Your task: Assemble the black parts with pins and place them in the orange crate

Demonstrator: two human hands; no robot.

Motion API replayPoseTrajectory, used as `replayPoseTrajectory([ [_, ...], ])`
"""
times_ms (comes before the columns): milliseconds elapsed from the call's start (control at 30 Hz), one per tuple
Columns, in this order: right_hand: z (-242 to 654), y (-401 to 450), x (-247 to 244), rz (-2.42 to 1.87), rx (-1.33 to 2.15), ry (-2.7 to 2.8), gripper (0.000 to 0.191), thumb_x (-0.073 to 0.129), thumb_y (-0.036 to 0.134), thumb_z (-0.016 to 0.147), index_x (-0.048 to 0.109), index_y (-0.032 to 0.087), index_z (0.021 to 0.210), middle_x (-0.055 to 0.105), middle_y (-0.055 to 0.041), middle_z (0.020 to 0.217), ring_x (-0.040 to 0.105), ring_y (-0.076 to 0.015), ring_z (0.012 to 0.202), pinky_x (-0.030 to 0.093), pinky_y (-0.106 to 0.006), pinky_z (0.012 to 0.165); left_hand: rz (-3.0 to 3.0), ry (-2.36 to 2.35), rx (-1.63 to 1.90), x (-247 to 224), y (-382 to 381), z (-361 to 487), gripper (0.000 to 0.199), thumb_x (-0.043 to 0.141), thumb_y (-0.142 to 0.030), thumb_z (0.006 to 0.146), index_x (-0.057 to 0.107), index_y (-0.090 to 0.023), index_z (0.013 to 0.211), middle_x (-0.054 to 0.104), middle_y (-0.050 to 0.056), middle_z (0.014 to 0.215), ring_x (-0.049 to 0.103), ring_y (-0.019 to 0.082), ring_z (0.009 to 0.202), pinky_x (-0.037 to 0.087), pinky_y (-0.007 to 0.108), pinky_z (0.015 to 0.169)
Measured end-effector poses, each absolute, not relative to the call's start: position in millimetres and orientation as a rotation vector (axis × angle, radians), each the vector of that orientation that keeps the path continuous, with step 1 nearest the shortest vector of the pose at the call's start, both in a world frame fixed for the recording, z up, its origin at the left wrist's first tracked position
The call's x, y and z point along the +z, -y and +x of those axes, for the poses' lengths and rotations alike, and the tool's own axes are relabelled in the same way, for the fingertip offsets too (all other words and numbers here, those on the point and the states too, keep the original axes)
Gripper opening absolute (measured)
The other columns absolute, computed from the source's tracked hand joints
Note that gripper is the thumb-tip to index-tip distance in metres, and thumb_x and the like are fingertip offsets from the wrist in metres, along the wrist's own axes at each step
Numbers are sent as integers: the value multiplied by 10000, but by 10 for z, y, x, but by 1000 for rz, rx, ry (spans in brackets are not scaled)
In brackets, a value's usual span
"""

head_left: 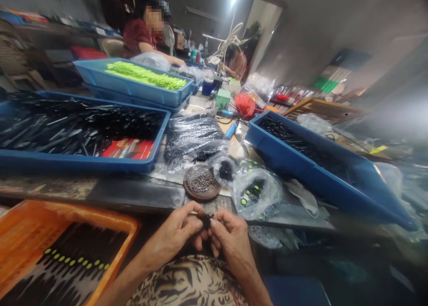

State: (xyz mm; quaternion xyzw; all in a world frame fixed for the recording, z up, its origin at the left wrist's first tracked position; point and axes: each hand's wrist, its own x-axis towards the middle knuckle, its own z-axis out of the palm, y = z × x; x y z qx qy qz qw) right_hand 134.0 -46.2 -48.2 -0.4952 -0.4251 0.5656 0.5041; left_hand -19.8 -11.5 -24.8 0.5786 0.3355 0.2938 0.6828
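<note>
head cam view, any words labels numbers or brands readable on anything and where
No word, number or brand can be read.
Red printed card in the blue plastic tray: has yellow-and-white printing, too blurred to read.

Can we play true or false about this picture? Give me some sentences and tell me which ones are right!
1. The left hand and right hand pinch a small black piece together. True.
2. The orange crate is to the right of the hands. False: it is to their left.
3. The round brown dish holds small metal bits. True.
4. The bright green pieces lie in a red tray. False: they lie in a blue tray.
</note>
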Motion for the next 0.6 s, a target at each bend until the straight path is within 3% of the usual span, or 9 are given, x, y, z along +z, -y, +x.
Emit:
replayPoseTrajectory([
  [167,1366,479,-535,-1115,1431,1003,243,610,339,801,589,108,728,518,41,472,412,-35,330,389,-144,327,1333,-793,689,-301,136,-193,150,461,-263,845,509,-154,936,599,-8,607,563,142,583,420,270,630],
  [467,1375,483,-480,-1130,1399,1132,247,562,350,835,580,112,769,514,40,477,489,-63,368,413,-161,383,1410,-894,743,-403,187,-151,148,432,-286,862,499,-169,923,583,2,660,524,125,544,420,239,549],
  [600,1322,480,-482,-1217,1327,1112,257,588,369,800,541,128,722,484,55,457,444,-59,340,389,-159,340,1474,-970,763,-422,231,-126,149,408,-276,873,507,-178,926,524,-25,583,496,127,524,392,228,520],
])
